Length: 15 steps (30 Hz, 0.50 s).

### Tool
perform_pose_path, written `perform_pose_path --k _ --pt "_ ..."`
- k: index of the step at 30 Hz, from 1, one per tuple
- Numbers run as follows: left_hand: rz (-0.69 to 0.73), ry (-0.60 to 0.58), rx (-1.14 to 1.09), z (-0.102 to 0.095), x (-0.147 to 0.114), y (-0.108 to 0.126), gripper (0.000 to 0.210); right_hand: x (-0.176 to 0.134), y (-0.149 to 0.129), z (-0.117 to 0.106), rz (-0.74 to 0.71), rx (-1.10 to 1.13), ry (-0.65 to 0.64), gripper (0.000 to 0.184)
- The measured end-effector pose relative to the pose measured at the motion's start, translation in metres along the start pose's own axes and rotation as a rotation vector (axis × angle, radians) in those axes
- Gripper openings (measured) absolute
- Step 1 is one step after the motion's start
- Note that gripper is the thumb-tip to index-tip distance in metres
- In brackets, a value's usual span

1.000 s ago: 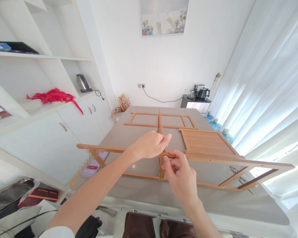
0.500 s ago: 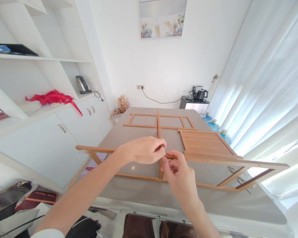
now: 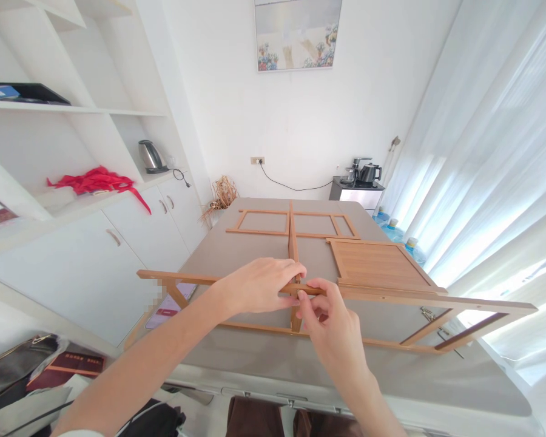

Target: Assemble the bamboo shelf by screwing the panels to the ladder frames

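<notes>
Near frame [image 3: 437, 298] of wood, standing on edge along the front of the table [image 3: 391, 376]: the left hand [image 3: 255, 285] is straddling its upper rail, thumb and fingers narrowly parted, though whether they are pressing on the wood cannot be told; the right hand [image 3: 331, 315] is pinching the same rail just beside them. A wooden crossbar [image 3: 292, 240] is running from this spot toward the far frame [image 3: 264, 211] at the table's other end. To the right, a wooden panel [image 3: 384, 261] is resting behind the rail, and metal fasteners [image 3: 428, 314] are lying nearby
</notes>
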<state>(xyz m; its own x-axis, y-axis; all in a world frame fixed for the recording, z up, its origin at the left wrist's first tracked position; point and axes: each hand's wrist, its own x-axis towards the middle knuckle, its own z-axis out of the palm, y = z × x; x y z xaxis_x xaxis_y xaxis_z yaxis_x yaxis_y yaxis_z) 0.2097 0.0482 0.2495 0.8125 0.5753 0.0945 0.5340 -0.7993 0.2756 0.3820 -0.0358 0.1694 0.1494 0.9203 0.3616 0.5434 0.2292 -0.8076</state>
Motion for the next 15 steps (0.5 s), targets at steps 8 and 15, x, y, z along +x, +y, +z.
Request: perform_pose_path --k 8,15 --pt "-0.026 0.048 0.027 0.007 0.002 0.003 0.025 0.0 -0.001 -0.003 0.018 0.008 -0.038 0.02" --pt "-0.033 0.052 0.01 0.011 0.002 0.002 0.021 0.001 -0.003 -0.003 0.016 0.009 -0.014 0.025"
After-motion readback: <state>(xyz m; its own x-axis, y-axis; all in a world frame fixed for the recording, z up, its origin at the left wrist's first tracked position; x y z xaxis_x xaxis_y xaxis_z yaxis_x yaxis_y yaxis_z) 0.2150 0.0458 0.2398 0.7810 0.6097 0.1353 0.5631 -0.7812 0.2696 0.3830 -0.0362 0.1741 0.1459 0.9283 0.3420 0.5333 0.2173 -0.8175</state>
